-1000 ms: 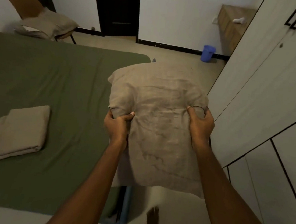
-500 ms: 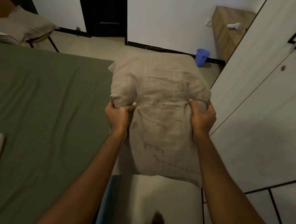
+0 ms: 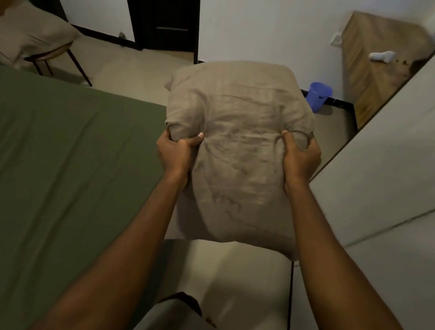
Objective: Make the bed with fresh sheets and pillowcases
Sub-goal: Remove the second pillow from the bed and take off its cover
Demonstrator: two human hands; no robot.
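1. Beige pillow [image 3: 236,150], in a wrinkled case, is held up in the air in front of the person. It hangs over the strip of floor [image 3: 239,274] between the bed [image 3: 63,162] and the wardrobe [image 3: 399,157].
2. Its left edge shows just past the bed's far right corner. Whether cloth and mattress touch there cannot be told.
3. The left hand [image 3: 176,151] grips the pillow's left side about halfway up. Its thumb lies on the front and its fingers are curled round behind, bunching the cloth.
4. The right hand [image 3: 298,160] grips the right side at about the same height. Its thumb is on the front and its fingers are wrapped round the edge, with a fold of case gathered just above it.
5. Above the hands the pillow is plump. Below them the case hangs flatter, down between the forearms.
6. The bed fills the left of the view under a green sheet that lies flat with faint creases.
7. Beyond the bed's far end stands a chair [image 3: 56,52] with a second beige pillow [image 3: 24,29] slumped on its seat.
8. A blue bucket [image 3: 319,95] sits on the floor by the far wall, just beside a wooden cabinet [image 3: 372,81].
9. A small white object [image 3: 382,56] lies on top of the cabinet.
10. A dark door [image 3: 163,8] stands in the far wall.
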